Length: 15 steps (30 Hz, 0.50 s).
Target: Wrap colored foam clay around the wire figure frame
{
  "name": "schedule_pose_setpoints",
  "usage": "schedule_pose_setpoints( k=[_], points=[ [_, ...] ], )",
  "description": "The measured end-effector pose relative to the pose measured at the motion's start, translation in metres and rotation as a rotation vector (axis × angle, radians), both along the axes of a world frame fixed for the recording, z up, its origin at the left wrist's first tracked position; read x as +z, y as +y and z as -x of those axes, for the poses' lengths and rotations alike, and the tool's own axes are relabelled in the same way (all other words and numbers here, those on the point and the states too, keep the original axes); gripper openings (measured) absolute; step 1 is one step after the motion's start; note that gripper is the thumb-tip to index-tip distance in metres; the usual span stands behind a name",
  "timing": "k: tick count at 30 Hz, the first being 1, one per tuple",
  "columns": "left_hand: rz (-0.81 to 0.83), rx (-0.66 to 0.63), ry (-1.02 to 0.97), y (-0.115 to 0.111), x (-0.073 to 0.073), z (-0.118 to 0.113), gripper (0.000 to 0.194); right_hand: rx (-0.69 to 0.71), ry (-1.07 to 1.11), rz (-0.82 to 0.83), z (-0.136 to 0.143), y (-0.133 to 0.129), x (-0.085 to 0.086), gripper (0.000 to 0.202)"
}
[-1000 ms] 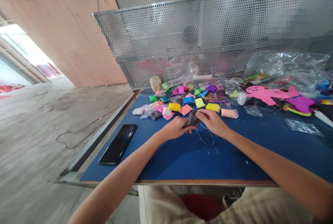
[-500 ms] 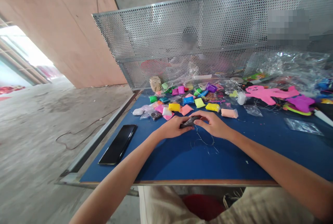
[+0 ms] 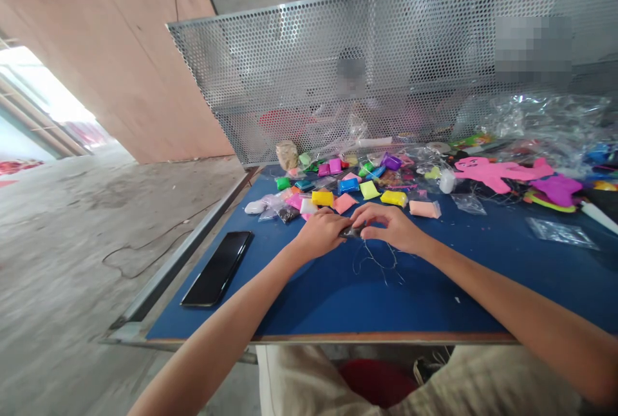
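Between my two hands, over the blue table top (image 3: 309, 313), is a small black packet of modelling clay (image 3: 352, 232), shiny like plastic wrap. My left hand (image 3: 321, 234) is closed around its left end, fingers over the top and covering much of it. The thumb and fingers of my right hand (image 3: 393, 228) pinch its right end. Thin pale threads (image 3: 381, 263) lie curled on the table just below the packet. Beyond my hands are clay packets in many colours, among them a yellow packet (image 3: 394, 198) and a peach packet (image 3: 425, 209).
A black phone (image 3: 217, 269) lies at the left table edge. A perforated metal panel (image 3: 290, 68) stands along the back, with blurred people behind it. To the right are a pink cut-out figure (image 3: 502, 174), a purple shape (image 3: 557, 189) and a clear plastic bag (image 3: 562, 233).
My left hand has turned over the black packet and covers more of it now. The fingers of my right hand have shifted slightly on its right end. The view has moved a little.
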<state>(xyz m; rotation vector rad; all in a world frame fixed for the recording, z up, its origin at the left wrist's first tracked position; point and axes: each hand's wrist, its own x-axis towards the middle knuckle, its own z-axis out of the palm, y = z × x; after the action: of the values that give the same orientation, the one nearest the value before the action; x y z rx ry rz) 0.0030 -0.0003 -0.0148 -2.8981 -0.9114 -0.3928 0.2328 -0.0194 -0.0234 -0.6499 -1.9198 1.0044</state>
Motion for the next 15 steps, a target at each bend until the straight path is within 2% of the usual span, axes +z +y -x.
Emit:
schedule_pose_setpoints(
  k=[3,8,11,15],
  points=[
    [-0.108,-0.027,0.060,-0.001,-0.004,0.000,0.024,0.034,-0.028,0.120,0.000,0.005,-0.007,0.045],
    [-0.251,-0.044,0.106,-0.003,-0.015,-0.004,0.022,0.085,-0.079,0.142,0.002,0.001,-0.010,0.039],
    [-0.229,-0.058,0.137,-0.004,-0.017,-0.006,0.020,0.075,-0.108,0.139,0.002,0.000,-0.010,0.039],
    [-0.128,0.003,0.102,-0.003,-0.015,-0.007,0.017,0.111,-0.090,0.191,-0.005,0.007,-0.009,0.041]
  ],
)
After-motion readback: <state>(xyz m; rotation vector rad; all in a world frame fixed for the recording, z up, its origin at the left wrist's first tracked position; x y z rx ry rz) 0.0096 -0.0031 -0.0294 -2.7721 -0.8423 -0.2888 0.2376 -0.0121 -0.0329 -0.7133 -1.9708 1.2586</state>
